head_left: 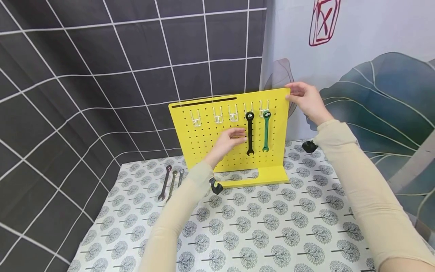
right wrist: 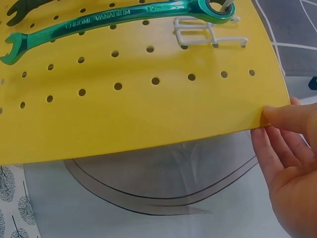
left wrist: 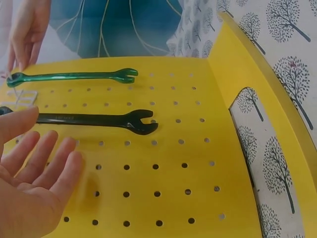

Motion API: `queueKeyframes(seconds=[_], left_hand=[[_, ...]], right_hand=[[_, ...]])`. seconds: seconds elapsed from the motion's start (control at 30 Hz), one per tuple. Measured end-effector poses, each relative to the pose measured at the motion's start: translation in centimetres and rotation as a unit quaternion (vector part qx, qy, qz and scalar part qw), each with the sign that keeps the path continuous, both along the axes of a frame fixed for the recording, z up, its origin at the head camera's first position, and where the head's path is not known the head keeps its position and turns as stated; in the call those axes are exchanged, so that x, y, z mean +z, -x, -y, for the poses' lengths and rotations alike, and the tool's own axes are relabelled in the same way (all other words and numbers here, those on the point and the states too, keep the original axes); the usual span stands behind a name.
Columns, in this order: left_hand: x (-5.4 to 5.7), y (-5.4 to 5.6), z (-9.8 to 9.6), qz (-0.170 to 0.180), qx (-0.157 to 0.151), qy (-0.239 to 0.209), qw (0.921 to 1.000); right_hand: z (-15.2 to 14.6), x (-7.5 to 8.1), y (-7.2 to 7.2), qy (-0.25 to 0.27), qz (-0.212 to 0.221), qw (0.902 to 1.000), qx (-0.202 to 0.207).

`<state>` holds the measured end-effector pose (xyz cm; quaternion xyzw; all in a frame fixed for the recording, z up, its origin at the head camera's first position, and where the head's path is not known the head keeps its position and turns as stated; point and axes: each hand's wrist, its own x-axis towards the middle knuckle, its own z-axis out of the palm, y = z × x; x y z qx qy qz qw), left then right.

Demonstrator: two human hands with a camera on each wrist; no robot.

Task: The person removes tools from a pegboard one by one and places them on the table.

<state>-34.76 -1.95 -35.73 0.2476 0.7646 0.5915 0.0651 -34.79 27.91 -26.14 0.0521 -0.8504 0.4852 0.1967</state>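
A yellow pegboard (head_left: 277, 128) stands upright on the table. Near its right side, a black wrench (head_left: 250, 134) and a green wrench (head_left: 266, 132) hang side by side from white hooks. My right hand (head_left: 307, 101) pinches the board's upper right corner, thumb (right wrist: 287, 118) on the front and fingers behind the edge. Just left of the black wrench is my left hand (head_left: 227, 143), its fingers loosely extended in front of the board. In the left wrist view, the thumb (left wrist: 17, 124) overlaps the black wrench's shaft, and no object shows in the palm.
More white wire hooks, such as the leftmost hook (head_left: 196, 119), line the board's upper part. Left of the board, a dark purplish wrench (head_left: 164, 183) and two other wrenches lie on the tree-patterned tablecloth (head_left: 244, 226). A dark grid-patterned curtain (head_left: 102, 90) hangs behind.
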Motion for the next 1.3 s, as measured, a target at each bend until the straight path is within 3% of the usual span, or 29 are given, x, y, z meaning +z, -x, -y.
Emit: queueKeyframes(seconds=[0.27, 0.67, 0.9, 1.3], left_hand=[[0.0, 0.3, -1.3, 0.001, 0.003, -0.001, 1.0000], [-1.0, 0.4, -2.6, 0.033, 0.004, -0.015, 0.9993], [-1.7, 0.1, -2.9, 0.033, 0.020, -0.015, 0.9992], [-1.7, -0.7, -2.8, 0.051, 0.027, -0.051, 0.9970]], right_hand=[[-0.1, -0.2, 0.1, 0.005, -0.009, 0.9999, 0.002], [-0.1, -0.2, -0.1, 0.000, -0.009, 1.0000, 0.004], [-0.1, -0.1, -0.2, 0.000, -0.006, 1.0000, 0.004], [0.0, -0.2, -0.2, 0.001, -0.001, 1.0000, 0.002]])
